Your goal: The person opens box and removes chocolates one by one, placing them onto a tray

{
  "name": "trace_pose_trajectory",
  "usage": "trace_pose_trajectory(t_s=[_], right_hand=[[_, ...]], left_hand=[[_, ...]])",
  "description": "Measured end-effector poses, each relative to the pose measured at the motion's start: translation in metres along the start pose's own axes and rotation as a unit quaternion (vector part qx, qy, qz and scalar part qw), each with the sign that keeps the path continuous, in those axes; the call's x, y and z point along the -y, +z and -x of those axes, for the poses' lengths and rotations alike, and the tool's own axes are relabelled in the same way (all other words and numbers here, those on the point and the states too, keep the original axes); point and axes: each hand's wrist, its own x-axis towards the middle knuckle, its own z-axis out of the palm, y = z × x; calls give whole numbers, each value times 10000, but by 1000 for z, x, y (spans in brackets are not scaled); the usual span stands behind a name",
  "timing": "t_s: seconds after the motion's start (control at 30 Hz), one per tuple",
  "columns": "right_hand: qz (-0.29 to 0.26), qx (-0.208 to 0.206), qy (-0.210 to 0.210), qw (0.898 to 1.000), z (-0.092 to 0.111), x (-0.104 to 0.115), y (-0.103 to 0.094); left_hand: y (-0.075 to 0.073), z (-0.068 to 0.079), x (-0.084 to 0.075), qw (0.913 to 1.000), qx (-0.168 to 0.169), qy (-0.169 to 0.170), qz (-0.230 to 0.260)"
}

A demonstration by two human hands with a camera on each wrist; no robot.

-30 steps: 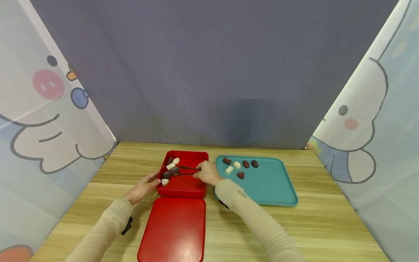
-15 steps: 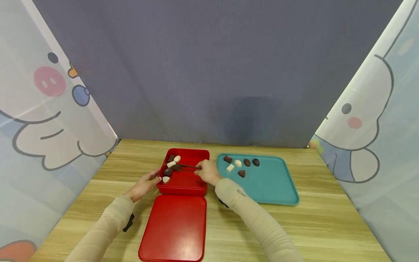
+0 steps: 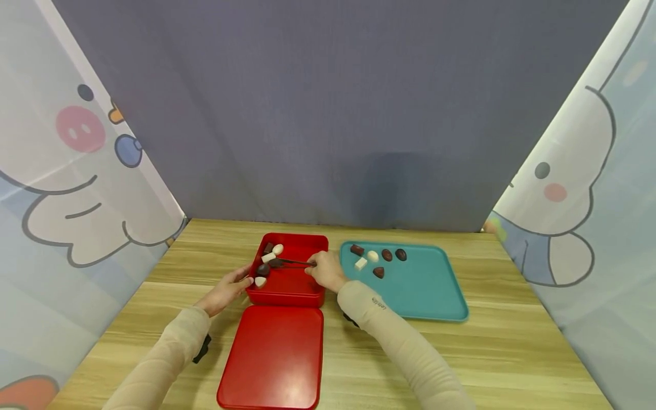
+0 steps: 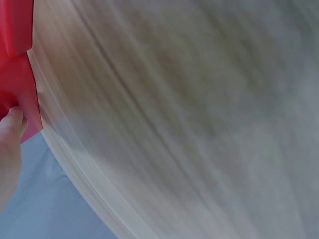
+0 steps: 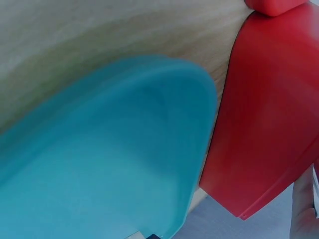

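Observation:
In the head view my right hand (image 3: 327, 271) grips a pair of dark tongs (image 3: 298, 263), their arms reaching left inside the red box (image 3: 292, 300). The tongs' far end meets a dark chocolate (image 3: 275, 263) in the left half of the box. Around it lie another dark chocolate (image 3: 263, 270), a white heart-shaped one (image 3: 260, 282), a white bar (image 3: 269, 258), a white oval one (image 3: 278, 249) and a dark brown one (image 3: 269, 248). My left hand (image 3: 228, 290) rests against the box's left side; in the left wrist view a fingertip (image 4: 16, 113) presses its outer wall.
Right of the box, a blue tray (image 3: 425, 285) carries several brown and white chocolates, such as a brown triangular one (image 3: 378, 272). A red lid (image 3: 274, 359) lies in front of the box on the wooden table (image 3: 502, 341). A grey curtain (image 3: 307, 114) hangs behind.
The tongs' arms have drawn closer together at the dark chocolate. My left hand stays at the box's side, and the view has shifted slightly.

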Motion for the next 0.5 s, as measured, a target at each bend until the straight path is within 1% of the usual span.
trace_pose_trajectory(t_s=[0.17,0.43,0.5], right_hand=[[61,-51,79,9999,1,1,-2],[-267,-39,164,9995,5,0,-7],[-410,-55,151,9990,7,-2,-9]], left_hand=[[-1,-1,2,10000,67,21,19],[-1,0,-1,9996,219,147,18],[-1,1,-1,9997,209,111,12]])
